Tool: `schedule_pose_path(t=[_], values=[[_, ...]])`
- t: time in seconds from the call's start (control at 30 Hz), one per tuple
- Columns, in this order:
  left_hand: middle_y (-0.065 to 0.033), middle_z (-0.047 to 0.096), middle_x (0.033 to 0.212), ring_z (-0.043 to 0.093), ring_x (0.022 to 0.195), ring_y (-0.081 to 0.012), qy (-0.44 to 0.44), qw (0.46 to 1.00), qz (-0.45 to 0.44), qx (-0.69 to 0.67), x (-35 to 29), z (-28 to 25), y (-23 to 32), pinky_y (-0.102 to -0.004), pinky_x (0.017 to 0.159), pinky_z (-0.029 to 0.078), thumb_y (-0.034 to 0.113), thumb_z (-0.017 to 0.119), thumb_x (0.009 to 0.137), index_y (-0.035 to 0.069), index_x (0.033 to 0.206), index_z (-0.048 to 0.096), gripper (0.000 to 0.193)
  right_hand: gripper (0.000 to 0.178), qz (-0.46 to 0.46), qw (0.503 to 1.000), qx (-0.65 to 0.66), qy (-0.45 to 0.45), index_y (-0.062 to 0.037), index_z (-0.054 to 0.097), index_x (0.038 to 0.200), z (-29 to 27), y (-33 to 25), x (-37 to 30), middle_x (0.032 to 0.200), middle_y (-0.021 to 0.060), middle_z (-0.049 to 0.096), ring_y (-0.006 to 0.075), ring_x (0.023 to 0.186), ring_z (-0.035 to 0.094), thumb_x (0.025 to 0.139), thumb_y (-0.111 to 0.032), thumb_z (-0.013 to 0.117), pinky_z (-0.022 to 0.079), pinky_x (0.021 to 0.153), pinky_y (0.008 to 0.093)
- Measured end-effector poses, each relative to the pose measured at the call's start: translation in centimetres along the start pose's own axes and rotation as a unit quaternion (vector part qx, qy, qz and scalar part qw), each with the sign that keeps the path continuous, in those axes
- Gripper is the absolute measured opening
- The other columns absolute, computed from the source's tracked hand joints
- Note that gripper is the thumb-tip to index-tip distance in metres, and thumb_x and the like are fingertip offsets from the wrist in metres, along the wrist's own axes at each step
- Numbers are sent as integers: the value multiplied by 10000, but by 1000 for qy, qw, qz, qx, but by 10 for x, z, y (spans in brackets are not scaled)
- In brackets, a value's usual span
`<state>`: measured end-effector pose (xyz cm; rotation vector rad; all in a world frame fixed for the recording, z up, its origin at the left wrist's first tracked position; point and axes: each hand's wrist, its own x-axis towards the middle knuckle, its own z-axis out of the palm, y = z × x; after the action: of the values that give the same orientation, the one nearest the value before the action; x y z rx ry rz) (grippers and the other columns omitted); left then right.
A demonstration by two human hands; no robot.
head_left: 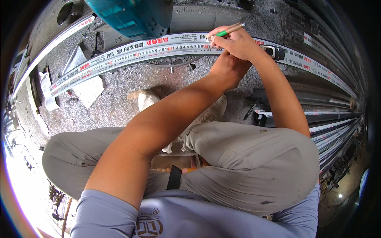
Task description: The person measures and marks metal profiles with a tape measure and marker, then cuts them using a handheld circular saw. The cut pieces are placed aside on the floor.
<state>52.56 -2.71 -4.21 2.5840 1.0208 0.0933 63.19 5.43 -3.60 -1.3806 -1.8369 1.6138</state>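
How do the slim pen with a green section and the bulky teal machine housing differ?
The slim pen is thin and partly green; the machine housing is bulky and teal. The right hand holds the pen, while no hand touches the housing. Both are in the picture's upper half.

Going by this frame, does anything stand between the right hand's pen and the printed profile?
Nothing visible does: the right hand holds the pen over the profile. The left hand is close by on the near side; the teal machine is farther left.
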Motion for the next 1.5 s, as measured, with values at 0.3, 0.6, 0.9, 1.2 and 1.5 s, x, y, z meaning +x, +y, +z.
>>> schedule_pose_path(t=[0.3,0.6,0.9,1.2,1.5], values=[[-123,462,1579,423,1474,-303,3,1000,-1,29,0,2,1,-498,1222,302,207,646,889,126,1547,435,696,282,-5,1000,-14,-3,-32,760,1115,0,3,0,891,79,757,157,812,712,954,-256,704,584,752,314],[-137,464,1574,434,1467,-310,-7,1000,1,16,0,1,1,-490,1219,308,189,650,884,114,1545,434,699,279,-1,1000,-12,-5,-33,759,1117,-1,2,0,887,81,757,150,809,703,953,-254,709,584,752,315],[-140,467,1571,445,1459,-310,5,1000,8,11,0,1,-1,-476,1206,332,188,658,875,106,1540,438,705,242,-2,1000,0,-6,-26,767,1093,0,-1,1,866,69,746,136,778,678,953,-214,712,567,722,304],[-132,478,1561,455,1449,-310,22,999,8,31,-1,3,0,-483,1190,349,190,666,866,114,1532,454,704,225,8,1000,3,-5,-12,762,1095,0,-3,1,860,62,736,123,772,663,953,-180,714,564,705,298],[-132,487,1554,446,1452,-313,22,1000,6,3,-1,5,-1,-495,1205,331,187,667,867,114,1528,461,696,213,-2,999,37,-10,4,743,1122,-2,-2,3,874,79,743,134,774,683,970,-135,687,582,709,290]])
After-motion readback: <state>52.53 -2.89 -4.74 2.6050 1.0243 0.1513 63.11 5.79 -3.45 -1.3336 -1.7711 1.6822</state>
